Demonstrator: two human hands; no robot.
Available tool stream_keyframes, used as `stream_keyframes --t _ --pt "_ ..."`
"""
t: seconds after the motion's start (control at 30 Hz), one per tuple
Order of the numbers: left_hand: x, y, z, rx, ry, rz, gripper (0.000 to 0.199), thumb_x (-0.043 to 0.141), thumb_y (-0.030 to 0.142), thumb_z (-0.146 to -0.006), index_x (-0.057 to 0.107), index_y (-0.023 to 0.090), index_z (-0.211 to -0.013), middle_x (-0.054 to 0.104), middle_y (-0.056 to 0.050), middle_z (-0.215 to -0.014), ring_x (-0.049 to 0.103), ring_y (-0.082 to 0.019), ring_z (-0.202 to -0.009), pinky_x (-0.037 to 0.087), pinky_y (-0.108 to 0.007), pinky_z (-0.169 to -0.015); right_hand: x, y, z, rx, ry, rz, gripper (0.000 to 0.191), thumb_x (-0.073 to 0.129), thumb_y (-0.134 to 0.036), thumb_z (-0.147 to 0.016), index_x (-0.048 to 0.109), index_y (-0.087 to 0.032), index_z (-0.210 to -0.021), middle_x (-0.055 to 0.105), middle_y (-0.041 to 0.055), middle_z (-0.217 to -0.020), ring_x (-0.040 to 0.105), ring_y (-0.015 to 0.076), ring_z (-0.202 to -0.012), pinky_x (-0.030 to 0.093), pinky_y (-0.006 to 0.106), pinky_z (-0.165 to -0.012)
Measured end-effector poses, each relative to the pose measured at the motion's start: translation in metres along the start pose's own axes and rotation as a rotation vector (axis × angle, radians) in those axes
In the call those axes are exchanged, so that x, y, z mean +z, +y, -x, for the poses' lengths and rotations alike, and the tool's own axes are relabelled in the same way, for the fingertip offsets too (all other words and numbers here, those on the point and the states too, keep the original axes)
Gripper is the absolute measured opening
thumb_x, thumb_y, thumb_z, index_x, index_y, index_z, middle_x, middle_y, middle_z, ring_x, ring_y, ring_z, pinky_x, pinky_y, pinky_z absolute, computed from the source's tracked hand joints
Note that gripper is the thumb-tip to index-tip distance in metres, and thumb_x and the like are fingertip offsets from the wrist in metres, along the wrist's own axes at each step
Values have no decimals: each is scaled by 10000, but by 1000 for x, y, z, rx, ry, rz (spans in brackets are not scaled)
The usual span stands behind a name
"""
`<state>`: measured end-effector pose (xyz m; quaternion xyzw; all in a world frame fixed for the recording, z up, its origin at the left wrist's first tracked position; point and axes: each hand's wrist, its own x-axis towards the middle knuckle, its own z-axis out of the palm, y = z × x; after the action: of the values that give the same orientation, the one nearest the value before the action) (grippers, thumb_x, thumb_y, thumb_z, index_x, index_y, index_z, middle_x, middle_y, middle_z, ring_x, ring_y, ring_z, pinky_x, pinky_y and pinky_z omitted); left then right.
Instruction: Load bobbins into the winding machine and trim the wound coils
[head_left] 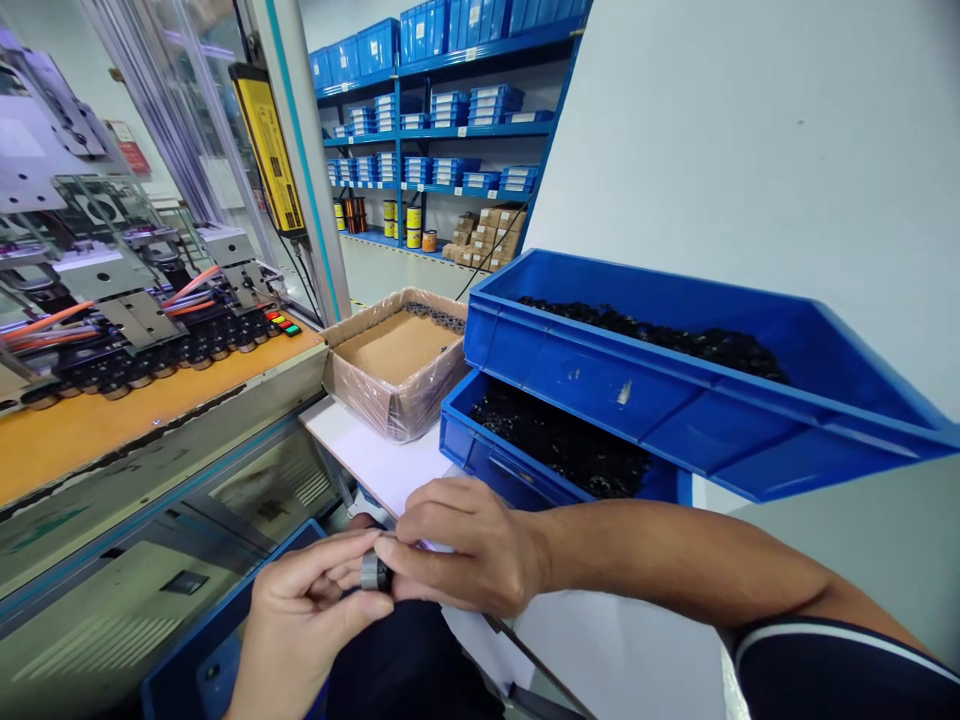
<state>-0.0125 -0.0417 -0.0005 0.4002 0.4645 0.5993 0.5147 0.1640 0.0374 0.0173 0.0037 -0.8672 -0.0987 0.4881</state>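
A small ring-shaped part (373, 573), metallic grey with a black end, is held between both hands at the lower middle of the view. My left hand (304, 605) has its thumb and fingers closed round the grey side. From the right, my right hand (469, 550) pinches at the black end, its fingers curled and partly covering the part. The hands meet above my dark-clothed lap.
At the right, a blue bin (570, 350) of black parts sits over another blue bin (480, 450). A plastic-lined carton (397, 400) stands beside them. At left, a machine's orange worktop (172, 400) carries rows of round parts (112, 385). A blue container (187, 660) lies below.
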Motion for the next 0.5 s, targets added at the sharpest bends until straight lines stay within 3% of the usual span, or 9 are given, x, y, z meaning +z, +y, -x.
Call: stream_keyframes --t 0.13,0.33,0.5 --pt "-3 -4 0 -12 33 7 372 965 310 -482 831 288 -829 824 -17 -805 773 -177 -689 623 -200 -699 2 2 0 -60 7 47 193 561 -183 -970 667 -22 -968 661 57 -776 634 148 -730 558 265 -604" --pt "-17 -18 -11 12 -218 55 344 895 139 -613 824 264 -925 809 -28 -715 767 -172 -631 630 -213 -651 1 3 -2 -71 -60 54 215 570 -216 -971 650 -17 -991 654 49 -765 640 139 -692 548 259 -578" --pt "-2 -27 -8 168 -40 79 317 875 133 -645 803 298 -906 826 -9 -906 784 -168 -784 618 -187 -711 1 0 -1 -45 -47 136 233 496 -158 -969 653 10 -1003 672 100 -784 656 189 -734 580 300 -595"
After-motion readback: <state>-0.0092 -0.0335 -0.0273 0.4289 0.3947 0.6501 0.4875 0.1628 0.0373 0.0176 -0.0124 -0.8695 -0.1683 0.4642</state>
